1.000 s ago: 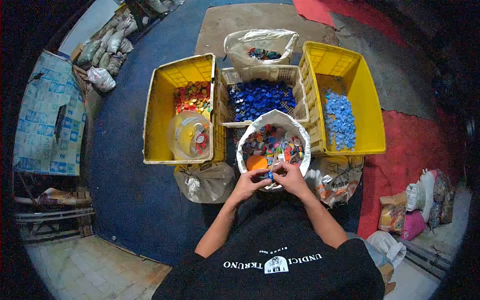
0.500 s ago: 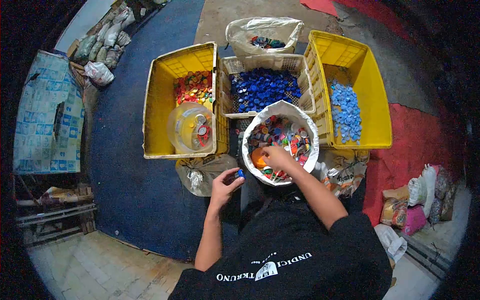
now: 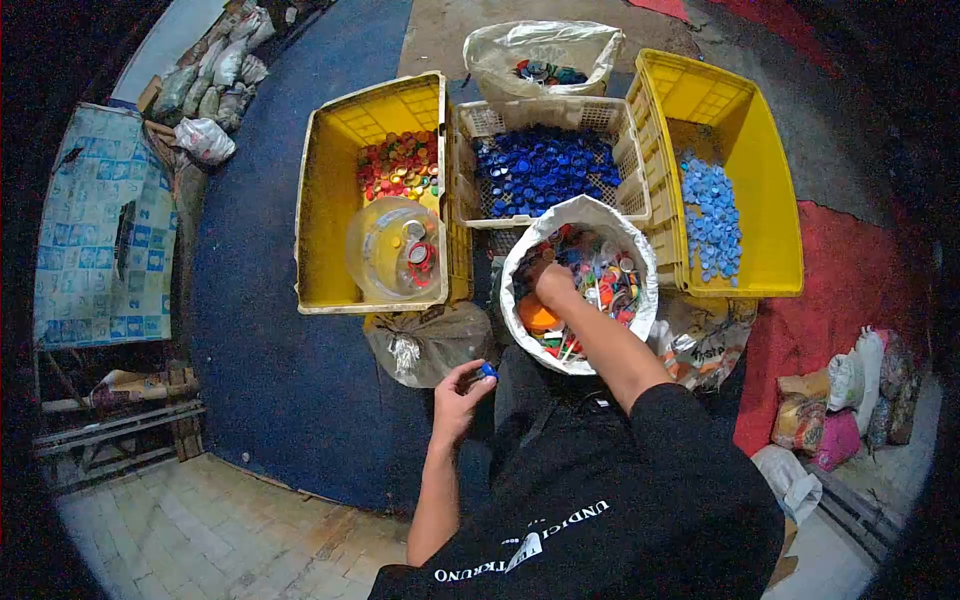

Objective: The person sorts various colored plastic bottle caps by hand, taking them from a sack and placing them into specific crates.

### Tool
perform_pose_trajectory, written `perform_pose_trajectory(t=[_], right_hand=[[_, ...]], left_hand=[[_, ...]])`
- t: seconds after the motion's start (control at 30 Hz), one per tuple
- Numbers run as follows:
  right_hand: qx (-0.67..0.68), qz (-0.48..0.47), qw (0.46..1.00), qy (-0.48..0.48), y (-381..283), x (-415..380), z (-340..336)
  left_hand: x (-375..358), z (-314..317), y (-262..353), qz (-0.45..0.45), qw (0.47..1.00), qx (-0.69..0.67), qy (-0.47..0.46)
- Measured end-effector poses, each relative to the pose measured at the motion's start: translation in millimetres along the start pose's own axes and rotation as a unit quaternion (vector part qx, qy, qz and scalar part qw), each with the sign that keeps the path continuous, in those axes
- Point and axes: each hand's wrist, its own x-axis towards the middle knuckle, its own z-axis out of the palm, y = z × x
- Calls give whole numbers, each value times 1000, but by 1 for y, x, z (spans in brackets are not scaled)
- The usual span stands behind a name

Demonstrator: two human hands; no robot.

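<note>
My left hand [image 3: 462, 393] is closed around a blue cap [image 3: 489, 370], held between thumb and fingers in front of the white sack. My right hand [image 3: 556, 286] reaches into the open white sack [image 3: 648, 285], which holds mixed coloured caps. Its fingertips point down among dark caps, and what they grip, if anything, is hidden. An orange lid [image 3: 538, 313] lies in the sack just below that hand. Behind the sack, dark blue caps [image 3: 548, 168] fill part of a white crate [image 3: 465, 190].
Left, a yellow crate [image 3: 303, 215] holds red and yellow caps [image 3: 400, 163] and a clear round container [image 3: 385, 250]. Right, another yellow crate [image 3: 775, 220] holds light blue caps [image 3: 710, 220]. A pale bag [image 3: 490, 75] stands behind; tied bags [image 3: 425, 345] sit in front.
My right hand has moved from beside the orange lid to deeper among the caps, up and away from me. My left hand still holds the blue cap. The view has shifted slightly.
</note>
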Motion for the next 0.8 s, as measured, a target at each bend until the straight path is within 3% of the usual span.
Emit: perform_pose_trajectory(t=[0.07, 0.1, 0.13, 0.17, 0.27, 0.3, 0.37, 0.43, 0.5, 0.57, 0.67, 0.7, 0.77, 0.8], right_hand=[[166, 47, 984, 49, 4, -24, -29], [165, 48, 984, 53, 9, -33, -35], [273, -31, 945, 179, 15, -47, -34], [371, -109, 873, 298, 19, -62, -34], [440, -150, 843, 271, 40, -126, -69], [554, -79, 814, 156, 43, -154, -86], [693, -104, 682, 211, 44, -179, -74], [849, -75, 511, 114, 49, -197, -63], [945, -75, 317, 39, 52, -223, -66], [977, -47, 206, 31, 52, -233, -55], [944, -21, 312, 109, 51, -238, -49], [943, -23, 309, 119, 55, -240, -52], [898, -28, 414, 146, 58, -245, -56], [898, -27, 413, 150, 59, -248, -59]], left_hand=[[3, 2, 3, 9, 1000, 6, -10], [7, 4, 2, 14, 999, -8, -28], [10, 7, 3, 19, 998, -23, -46], [12, 10, 7, 23, 998, -24, -49], [18, 27, 33, -32, 989, -70, -129], [23, 34, 38, -27, 988, -69, -137], [31, 46, 48, -55, 974, -81, -206], [41, 66, 54, -42, 965, -110, -233], [70, 76, 37, -103, 917, -179, -342], [74, 106, 34, -122, 908, -259, -307], [67, 134, 53, -173, 893, -304, -282], [71, 140, 54, -172, 893, -298, -291], [75, 145, 52, -207, 880, -323, -280], [76, 146, 54, -213, 866, -339, -301]])
